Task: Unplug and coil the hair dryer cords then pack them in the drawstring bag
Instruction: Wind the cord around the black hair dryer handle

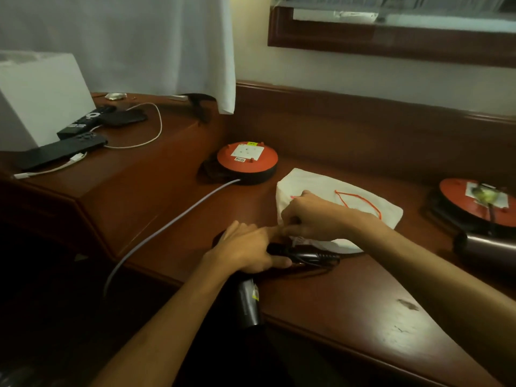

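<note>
A black hair dryer (248, 303) lies at the desk's front edge, its handle hanging over the edge. Its coiled black cord and plug (310, 258) rest on the desk. My left hand (248, 250) grips the dryer and cord bundle. A white drawstring bag (340, 208) with an orange drawstring (360, 201) lies flat behind it. My right hand (310, 216) pinches the bag's near edge. A second hair dryer (485, 247) lies at the far right, partly out of view.
An orange extension reel (247, 160) with a grey cable (167, 227) stands behind the hands. A second orange reel (474, 202) has a plug in it. Phones, a remote and white cables lie on the raised shelf (134, 169) left, beside a white box (42, 96).
</note>
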A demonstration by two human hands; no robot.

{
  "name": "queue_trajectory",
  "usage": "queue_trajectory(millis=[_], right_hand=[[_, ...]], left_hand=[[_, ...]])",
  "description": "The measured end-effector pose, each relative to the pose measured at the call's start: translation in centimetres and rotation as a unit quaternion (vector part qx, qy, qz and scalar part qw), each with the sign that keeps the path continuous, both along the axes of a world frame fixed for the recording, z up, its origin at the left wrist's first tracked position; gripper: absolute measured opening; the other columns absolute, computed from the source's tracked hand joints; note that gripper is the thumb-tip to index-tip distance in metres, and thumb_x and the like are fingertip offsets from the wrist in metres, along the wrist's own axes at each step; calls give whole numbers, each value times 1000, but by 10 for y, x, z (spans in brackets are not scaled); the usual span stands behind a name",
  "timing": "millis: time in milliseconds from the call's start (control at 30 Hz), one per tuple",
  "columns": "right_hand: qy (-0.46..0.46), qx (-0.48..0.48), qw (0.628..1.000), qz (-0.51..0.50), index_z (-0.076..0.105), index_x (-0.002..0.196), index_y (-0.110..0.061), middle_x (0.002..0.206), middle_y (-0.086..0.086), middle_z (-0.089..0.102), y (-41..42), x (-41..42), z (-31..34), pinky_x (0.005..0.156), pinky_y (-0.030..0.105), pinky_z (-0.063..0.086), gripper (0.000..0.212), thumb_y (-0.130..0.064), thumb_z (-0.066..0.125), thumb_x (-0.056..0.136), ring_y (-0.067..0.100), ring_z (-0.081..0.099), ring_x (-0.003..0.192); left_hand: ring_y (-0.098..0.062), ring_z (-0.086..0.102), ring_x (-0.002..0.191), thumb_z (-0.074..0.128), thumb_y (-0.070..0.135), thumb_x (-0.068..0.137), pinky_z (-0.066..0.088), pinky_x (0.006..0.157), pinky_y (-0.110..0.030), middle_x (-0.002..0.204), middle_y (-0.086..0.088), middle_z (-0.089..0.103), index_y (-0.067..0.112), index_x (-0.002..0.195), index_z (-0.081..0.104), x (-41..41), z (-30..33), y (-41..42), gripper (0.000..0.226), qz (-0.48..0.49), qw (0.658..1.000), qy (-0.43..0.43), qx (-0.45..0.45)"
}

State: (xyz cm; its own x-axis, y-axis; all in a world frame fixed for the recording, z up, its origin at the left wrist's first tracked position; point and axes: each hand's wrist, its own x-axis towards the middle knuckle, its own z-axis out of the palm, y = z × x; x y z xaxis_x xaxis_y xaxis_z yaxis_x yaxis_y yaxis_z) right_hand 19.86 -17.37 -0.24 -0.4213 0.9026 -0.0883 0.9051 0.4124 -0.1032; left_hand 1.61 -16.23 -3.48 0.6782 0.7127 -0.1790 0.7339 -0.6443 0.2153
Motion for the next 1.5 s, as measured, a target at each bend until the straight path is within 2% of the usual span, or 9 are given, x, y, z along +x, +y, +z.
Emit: queue_trajectory(millis=[200,367,467,567,767,1067,1233,1400,1500], right_hand=[[188,-46,981,-15,71,87,-13,79,-2,69,-8,11,-7,68,36,54,14,-25,68,93,14,63,71],[266,-7,964,-12,70,91,-19,84,-10,67,-21,10,-21,68,27,52,10,-28,73,89,9,62,78],[287,45,954,-71,60,116,-29,119,-12,59,-28,24,-34,91,26,46,44,-39,82,79,6,53,109],[304,50,939,-154,47,136,-33,138,-15,45,-42,42,-52,100,20,39,69,-39,83,77,2,44,122],[293,58,931,-209,75,95,-17,99,-7,66,-58,71,-97,81,34,55,8,-23,73,90,10,61,92],[229,172,877,-385,64,84,-8,85,11,67,-36,106,-95,65,33,48,11,-12,61,94,25,60,76],[206,167,840,-473,66,95,-7,99,16,71,-32,125,-86,83,47,55,10,-15,61,94,29,62,85],[240,229,910,-248,64,126,-21,132,3,61,-45,72,-48,102,44,41,33,-14,64,94,22,49,123],[191,105,973,-78,59,134,-28,132,-7,60,-46,21,-40,101,33,42,38,-24,62,96,10,49,122]], left_hand=[[-11,62,95,74,68,72,36,83,-33,100,15,69,47,108,66,3,14,7,42,0,996,-13,-90],[4,51,69,80,58,72,33,62,-24,72,24,59,49,65,58,0,20,9,25,-26,992,-19,-124],[-2,57,82,79,59,72,37,69,-25,82,26,63,52,80,68,-4,18,6,16,-31,991,-38,-121],[2,59,97,78,61,72,45,87,-29,97,32,67,58,108,69,-13,17,5,38,-31,993,-55,-105],[3,63,107,79,62,69,47,101,-40,106,32,70,59,106,70,-30,18,8,38,-17,981,-113,-160],[0,55,76,76,66,68,33,73,-27,76,19,63,57,102,69,-23,14,-12,35,-25,997,-16,-71],[5,54,75,76,68,68,34,71,-26,74,20,62,59,88,69,-30,12,-10,23,-22,996,-25,-80],[8,51,72,75,66,72,33,74,-24,70,23,60,54,105,71,-31,12,-11,35,-27,997,-36,-69],[1,50,70,73,65,75,29,69,-23,60,27,58,53,111,70,-32,12,-14,38,-40,998,-26,-51]])
